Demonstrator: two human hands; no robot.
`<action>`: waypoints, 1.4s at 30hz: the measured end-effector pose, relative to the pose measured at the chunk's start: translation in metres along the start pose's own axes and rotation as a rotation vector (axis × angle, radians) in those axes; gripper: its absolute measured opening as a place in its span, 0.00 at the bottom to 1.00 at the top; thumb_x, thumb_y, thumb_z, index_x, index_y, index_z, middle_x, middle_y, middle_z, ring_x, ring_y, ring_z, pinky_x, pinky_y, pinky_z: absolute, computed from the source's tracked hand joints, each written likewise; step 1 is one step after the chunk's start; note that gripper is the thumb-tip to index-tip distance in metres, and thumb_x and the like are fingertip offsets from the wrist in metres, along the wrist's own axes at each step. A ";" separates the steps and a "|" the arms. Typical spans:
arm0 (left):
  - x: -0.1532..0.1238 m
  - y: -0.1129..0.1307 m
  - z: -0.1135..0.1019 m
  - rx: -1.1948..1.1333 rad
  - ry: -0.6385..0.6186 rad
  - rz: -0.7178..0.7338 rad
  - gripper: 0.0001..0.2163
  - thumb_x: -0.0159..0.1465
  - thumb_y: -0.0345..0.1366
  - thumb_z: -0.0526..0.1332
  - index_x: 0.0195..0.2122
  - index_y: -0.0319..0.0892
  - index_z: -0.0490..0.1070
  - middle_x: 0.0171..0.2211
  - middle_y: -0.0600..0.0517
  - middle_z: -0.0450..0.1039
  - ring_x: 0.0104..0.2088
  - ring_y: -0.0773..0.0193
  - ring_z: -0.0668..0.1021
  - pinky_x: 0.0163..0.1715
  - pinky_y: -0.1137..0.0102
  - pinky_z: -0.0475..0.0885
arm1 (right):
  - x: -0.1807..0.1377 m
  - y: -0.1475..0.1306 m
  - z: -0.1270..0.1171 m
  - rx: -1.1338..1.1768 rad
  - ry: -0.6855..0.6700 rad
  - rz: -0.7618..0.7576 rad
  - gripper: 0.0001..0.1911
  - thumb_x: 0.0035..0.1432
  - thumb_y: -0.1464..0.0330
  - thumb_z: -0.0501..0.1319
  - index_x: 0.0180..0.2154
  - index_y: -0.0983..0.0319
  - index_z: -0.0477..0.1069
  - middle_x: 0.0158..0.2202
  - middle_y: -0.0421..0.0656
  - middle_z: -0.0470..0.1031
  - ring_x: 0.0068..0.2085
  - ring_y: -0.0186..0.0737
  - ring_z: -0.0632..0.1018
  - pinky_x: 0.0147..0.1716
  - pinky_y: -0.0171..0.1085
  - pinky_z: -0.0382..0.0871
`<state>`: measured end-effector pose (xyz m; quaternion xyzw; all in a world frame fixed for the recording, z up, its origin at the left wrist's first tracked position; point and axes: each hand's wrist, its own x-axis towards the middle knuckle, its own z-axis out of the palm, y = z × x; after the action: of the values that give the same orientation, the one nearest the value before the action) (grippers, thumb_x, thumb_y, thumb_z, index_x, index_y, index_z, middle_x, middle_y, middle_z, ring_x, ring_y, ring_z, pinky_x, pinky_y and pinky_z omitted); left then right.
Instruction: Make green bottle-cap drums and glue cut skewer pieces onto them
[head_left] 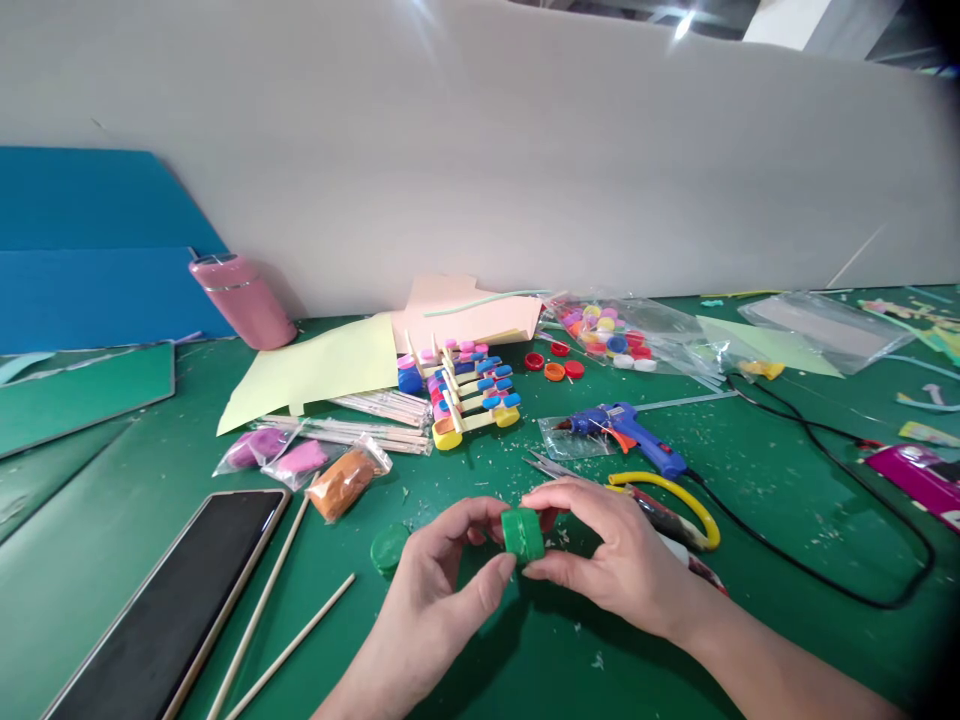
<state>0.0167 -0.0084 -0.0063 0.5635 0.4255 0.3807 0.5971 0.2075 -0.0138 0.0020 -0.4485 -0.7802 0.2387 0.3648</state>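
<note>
Between my two hands, just above the green table, is a pair of green bottle caps set together into a short drum. My left hand pinches its left side with thumb and fingers. From the other side, my right hand grips it, fingertips on the rim. Another green bottle cap lies beside my left hand. Scissors and a tool with a yellow handle lie behind my right hand, partly covered by it. Farther back stands a model of sticks and colored caps.
A blue glue gun with a black cord lies at right. Loose caps and a bag of caps sit behind. At left are a phone, wooden sticks, clay packets and a pink tumbler.
</note>
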 end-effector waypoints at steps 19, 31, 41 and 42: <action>-0.001 0.000 -0.002 0.085 -0.009 0.050 0.12 0.56 0.37 0.62 0.41 0.43 0.70 0.38 0.48 0.72 0.40 0.57 0.71 0.42 0.64 0.67 | 0.000 0.002 -0.001 0.040 -0.025 0.000 0.20 0.49 0.64 0.68 0.44 0.58 0.68 0.44 0.40 0.75 0.45 0.38 0.74 0.50 0.36 0.63; 0.000 0.000 -0.005 0.118 0.054 0.071 0.12 0.56 0.37 0.62 0.42 0.45 0.70 0.37 0.50 0.72 0.39 0.60 0.72 0.40 0.67 0.69 | -0.001 -0.002 -0.011 0.141 -0.180 0.110 0.41 0.46 0.64 0.69 0.59 0.52 0.52 0.57 0.43 0.61 0.52 0.44 0.68 0.52 0.41 0.61; 0.000 -0.001 0.003 0.528 0.129 0.399 0.13 0.57 0.29 0.59 0.44 0.45 0.65 0.42 0.48 0.70 0.43 0.60 0.73 0.43 0.68 0.69 | -0.002 0.005 -0.010 0.404 0.199 0.286 0.12 0.64 0.63 0.51 0.34 0.59 0.70 0.21 0.35 0.65 0.23 0.30 0.68 0.23 0.30 0.63; -0.001 -0.001 0.004 0.572 0.125 0.416 0.14 0.57 0.28 0.59 0.44 0.45 0.65 0.42 0.48 0.70 0.43 0.60 0.73 0.43 0.68 0.69 | -0.001 0.003 -0.011 0.395 0.125 0.306 0.12 0.64 0.62 0.51 0.35 0.60 0.70 0.24 0.37 0.67 0.26 0.32 0.70 0.25 0.30 0.65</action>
<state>0.0200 -0.0108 -0.0074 0.7580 0.4268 0.3934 0.2975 0.2183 -0.0129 0.0062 -0.4952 -0.6176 0.4106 0.4524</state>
